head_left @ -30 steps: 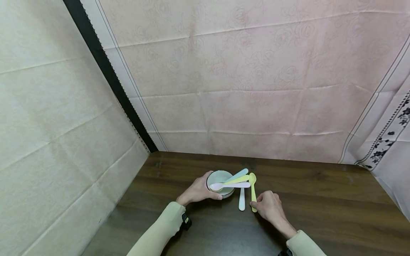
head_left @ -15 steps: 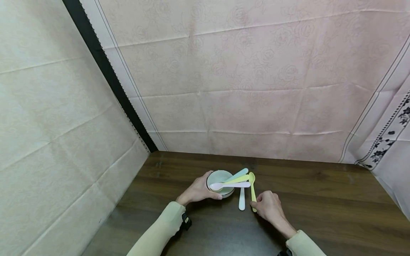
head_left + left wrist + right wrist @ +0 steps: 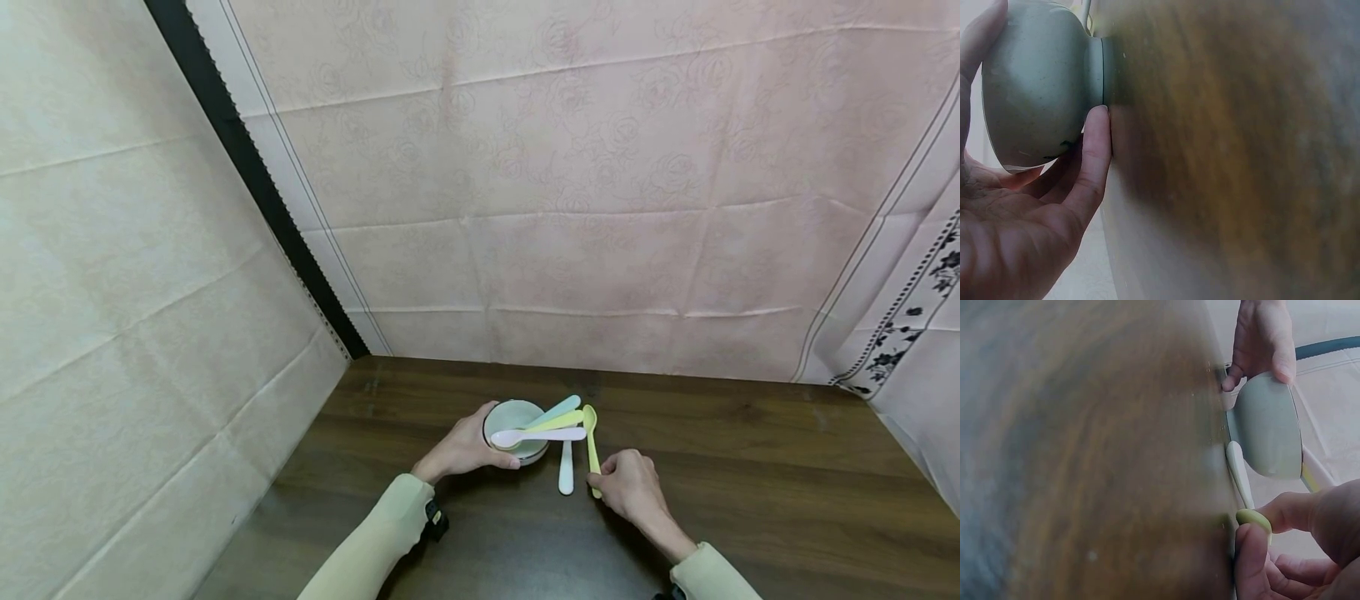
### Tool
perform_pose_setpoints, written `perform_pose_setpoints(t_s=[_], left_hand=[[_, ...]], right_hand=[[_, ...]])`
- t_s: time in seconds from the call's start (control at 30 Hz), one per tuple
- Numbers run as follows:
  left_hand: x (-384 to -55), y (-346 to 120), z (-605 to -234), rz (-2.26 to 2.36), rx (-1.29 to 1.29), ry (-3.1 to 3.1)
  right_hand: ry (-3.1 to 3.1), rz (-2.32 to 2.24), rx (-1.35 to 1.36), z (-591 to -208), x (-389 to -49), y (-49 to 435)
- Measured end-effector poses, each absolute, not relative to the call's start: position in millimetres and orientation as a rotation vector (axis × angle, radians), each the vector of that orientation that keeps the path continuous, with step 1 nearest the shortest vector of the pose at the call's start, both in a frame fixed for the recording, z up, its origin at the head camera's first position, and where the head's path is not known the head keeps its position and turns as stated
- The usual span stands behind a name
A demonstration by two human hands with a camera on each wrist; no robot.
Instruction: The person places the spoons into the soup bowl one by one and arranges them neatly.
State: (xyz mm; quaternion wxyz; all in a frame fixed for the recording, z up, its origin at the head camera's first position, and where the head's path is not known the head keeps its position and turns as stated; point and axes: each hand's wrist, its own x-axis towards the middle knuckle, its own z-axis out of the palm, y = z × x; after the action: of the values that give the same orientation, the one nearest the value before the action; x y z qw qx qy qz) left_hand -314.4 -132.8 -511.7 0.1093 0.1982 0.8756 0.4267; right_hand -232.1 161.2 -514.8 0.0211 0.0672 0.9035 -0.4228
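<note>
Nearest of all, at the bottom of the head view, come 2 pale green sleeves: the left sleeve (image 3: 378, 529) at lower centre-left, the right sleeve (image 3: 712, 573) at lower right, with a black wrist device (image 3: 437, 518) at the left cuff. Up from there, right of centre, the right hand (image 3: 632, 485) has its thumb and finger pinching the handle end of a yellow-green spoon (image 3: 592, 446), whose scoop points to the top of the frame. The right wrist view backs it up: the green tip (image 3: 1254, 518) sits between thumb and finger, lower right.

Just left of that, a pale spoon (image 3: 566, 475) lies on the table, handle toward the bottom; its upper end is hidden. And here's the left hand (image 3: 465, 442), lower centre, fingers and thumb curved round a pale grey-green bowl (image 3: 513, 412), which is upright, with 1 fingertip beside its foot in the left wrist view. Across the bowl go 3 spoons: a white spoon (image 3: 551, 434), a yellow spoon (image 3: 564, 420) and a blue spoon (image 3: 566, 406), handles running right.

Beyond stretches the brown wood table (image 3: 750, 467), and filling the top, a pinkish patterned cloth (image 3: 585, 183), with a dark strip (image 3: 262, 192) slanting through the upper left.
</note>
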Motion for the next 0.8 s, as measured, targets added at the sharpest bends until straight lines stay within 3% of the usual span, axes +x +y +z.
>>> perform_pose_setpoints(t_s=[0.8], left_hand=[[-315.3, -132.8, -511.4, 1.277, 0.562, 2.557]], right_hand=[[2.710, -1.487, 0.279, -516.5, -229.4, 168.7]])
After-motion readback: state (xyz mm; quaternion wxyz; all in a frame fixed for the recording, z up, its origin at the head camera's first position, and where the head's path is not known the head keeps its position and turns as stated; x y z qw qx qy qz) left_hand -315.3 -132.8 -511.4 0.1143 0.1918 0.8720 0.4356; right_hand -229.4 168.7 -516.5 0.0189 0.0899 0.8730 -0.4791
